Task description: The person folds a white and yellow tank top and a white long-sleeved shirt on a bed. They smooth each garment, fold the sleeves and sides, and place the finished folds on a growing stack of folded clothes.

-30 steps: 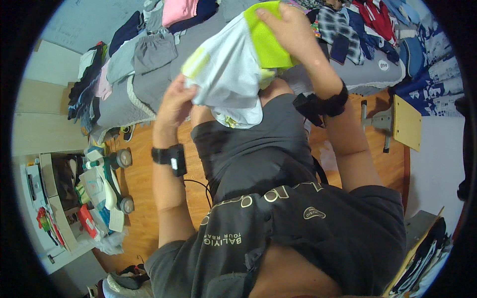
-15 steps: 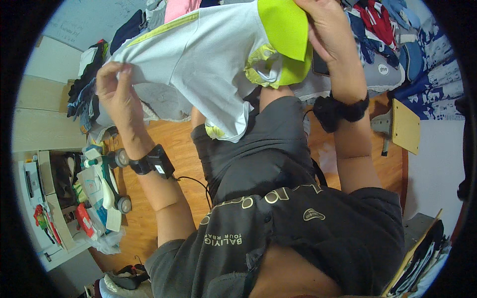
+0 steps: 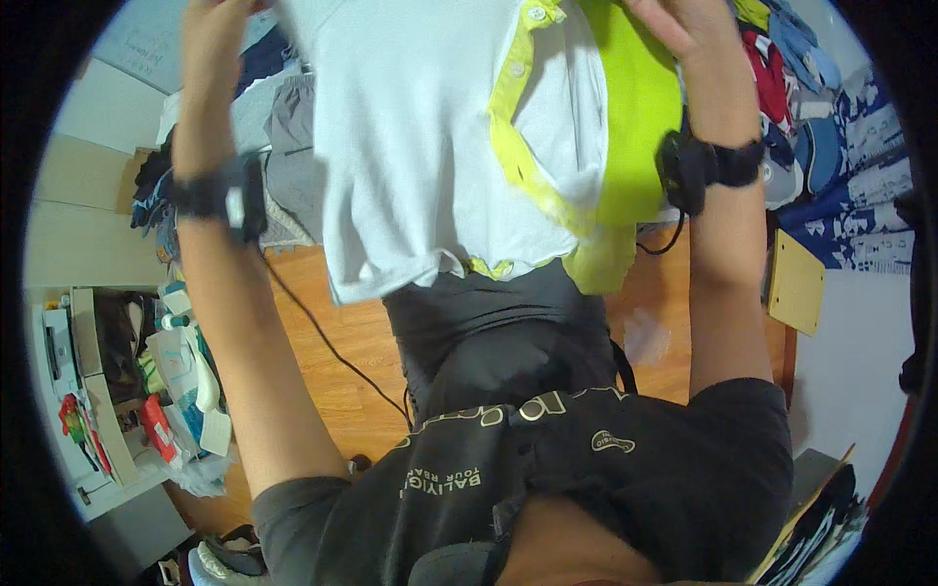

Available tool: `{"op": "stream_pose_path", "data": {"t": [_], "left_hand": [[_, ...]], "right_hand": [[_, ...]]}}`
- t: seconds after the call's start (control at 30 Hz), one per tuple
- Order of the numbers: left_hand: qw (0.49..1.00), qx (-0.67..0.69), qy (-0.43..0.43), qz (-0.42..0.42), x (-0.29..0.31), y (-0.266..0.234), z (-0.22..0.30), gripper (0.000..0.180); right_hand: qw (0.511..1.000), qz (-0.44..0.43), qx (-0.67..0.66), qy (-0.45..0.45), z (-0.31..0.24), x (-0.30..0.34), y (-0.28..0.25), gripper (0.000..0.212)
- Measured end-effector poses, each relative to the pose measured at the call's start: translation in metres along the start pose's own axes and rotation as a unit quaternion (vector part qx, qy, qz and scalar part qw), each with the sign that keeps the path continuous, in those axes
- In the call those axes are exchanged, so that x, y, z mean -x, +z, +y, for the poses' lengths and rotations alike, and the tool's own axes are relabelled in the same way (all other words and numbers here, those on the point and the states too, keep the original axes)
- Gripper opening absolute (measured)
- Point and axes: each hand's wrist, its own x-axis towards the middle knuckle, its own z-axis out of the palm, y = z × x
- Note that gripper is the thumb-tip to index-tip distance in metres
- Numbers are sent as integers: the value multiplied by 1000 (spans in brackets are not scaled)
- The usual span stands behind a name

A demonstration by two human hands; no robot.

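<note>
A white polo shirt (image 3: pixel 410 146) with lime-green trim hangs spread out in front of me, above my thighs. Its yellow-green placket (image 3: pixel 508 127) shows white buttons, and a broad lime panel (image 3: pixel 640 127) runs down the right side. My right hand (image 3: pixel 679 24) is closed on the shirt's upper right part, by the lime fabric. At the upper left, my left hand (image 3: pixel 215 34) is blurred and partly cut off by the frame's edge; the shirt's raised left side hangs from beside it. The shirt's top lies outside the picture.
Piled clothes lie on the bed beyond, with grey shorts (image 3: pixel 293 132) at left and a red garment (image 3: pixel 767 78) at right. A yellow board (image 3: pixel 796 283) stands at right. Shelves and a cluttered desk (image 3: pixel 107 410) are at left. A cable (image 3: pixel 327 337) runs from my left wrist.
Both hands have moved up and farther away, the left to the frame's top edge. The shirt has turned from sideways to hanging upright, its placket now facing me.
</note>
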Motion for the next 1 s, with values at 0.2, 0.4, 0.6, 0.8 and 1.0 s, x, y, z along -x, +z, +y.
{"op": "stream_pose_path", "data": {"t": [0.2,0.4,0.6,0.8,1.0], "left_hand": [[997,-23,-9,-77,24,88,-177,56],[931,-71,-349,-74,220,130,-215,37],[924,-34,-372,-75,305,151,-171,49],[939,-17,-341,-41,296,174,-177,54],[899,125,-419,23,297,168,-197,29]], "right_hand": [[965,158,211,-1,168,-29,-143,38],[813,67,522,250,267,92,-194,78],[718,91,684,92,268,151,-132,69],[652,7,739,171,264,138,-137,34],[605,131,774,134,210,119,-192,33]]}}
